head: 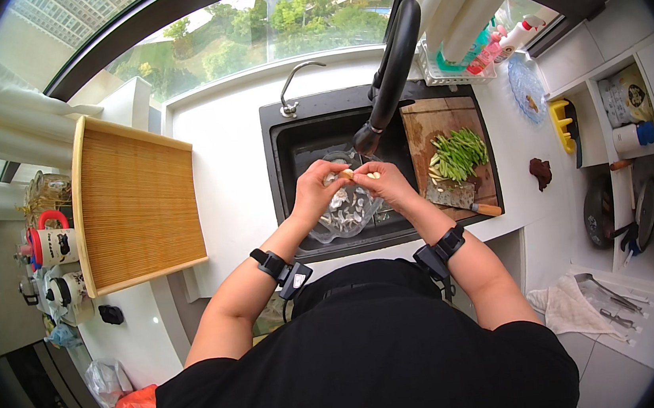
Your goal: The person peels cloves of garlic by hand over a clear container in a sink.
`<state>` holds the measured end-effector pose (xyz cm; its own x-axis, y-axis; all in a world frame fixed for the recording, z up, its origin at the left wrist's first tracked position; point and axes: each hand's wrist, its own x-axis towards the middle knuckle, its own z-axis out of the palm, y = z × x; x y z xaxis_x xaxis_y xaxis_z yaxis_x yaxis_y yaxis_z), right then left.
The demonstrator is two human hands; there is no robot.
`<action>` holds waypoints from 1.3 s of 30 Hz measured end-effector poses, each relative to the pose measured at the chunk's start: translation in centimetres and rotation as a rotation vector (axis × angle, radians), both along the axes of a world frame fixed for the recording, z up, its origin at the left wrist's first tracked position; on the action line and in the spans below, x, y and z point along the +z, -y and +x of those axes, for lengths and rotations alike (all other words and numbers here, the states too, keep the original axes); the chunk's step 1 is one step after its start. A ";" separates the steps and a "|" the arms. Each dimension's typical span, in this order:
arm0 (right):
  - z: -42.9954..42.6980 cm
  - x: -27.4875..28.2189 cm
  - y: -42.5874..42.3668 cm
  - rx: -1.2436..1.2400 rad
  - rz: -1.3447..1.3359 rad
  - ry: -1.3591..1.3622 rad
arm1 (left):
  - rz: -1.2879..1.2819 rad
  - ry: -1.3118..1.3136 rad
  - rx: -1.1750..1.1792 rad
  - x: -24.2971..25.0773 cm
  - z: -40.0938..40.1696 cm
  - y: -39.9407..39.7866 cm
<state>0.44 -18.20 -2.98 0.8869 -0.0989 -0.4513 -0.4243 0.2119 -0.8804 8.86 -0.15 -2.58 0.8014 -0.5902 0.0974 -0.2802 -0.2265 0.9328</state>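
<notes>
Over the black sink (pixel 318 124), my left hand (pixel 316 190) pinches a garlic clove (pixel 346 174) between thumb and fingers. My right hand (pixel 388 184) meets it there, its fingertips at the same clove. Pale peeled cloves (pixel 373 175) are also held in my right hand. Beneath both hands, a clear plastic container (pixel 330 234) in the sink holds loose garlic skins (pixel 344 211). To the right, a wooden cutting board (pixel 423 119) carries a pile of cut green stalks (pixel 459 154). A cleaver (pixel 451 195) lies flat in front of the pile, its wooden handle pointing right.
A black faucet (pixel 389 84) rises just beyond my hands, and a slim metal tap (pixel 291 88) stands left of it. On the left counter sits a bamboo-slat tray (pixel 139 206). Spray bottles fill a white basket (pixel 457 75) at the back right. A dark brown cloth (pixel 541 174) lies at right.
</notes>
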 end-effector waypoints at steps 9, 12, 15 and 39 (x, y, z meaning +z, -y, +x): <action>0.5 -0.6 -0.2 -0.042 -0.051 0.045 | 0.005 0.085 -0.037 1.2 -0.4 0.5; 0.9 0.5 -0.5 -0.056 0.019 -0.006 | -0.011 0.067 -0.010 1.1 -0.5 0.3; 1.0 0.6 -0.8 -0.051 0.028 -0.024 | -0.006 0.073 0.008 0.9 -0.7 0.0; 0.8 1.1 -1.0 -0.034 -0.728 0.316 | 0.008 -0.421 -0.017 -0.9 -0.7 -0.7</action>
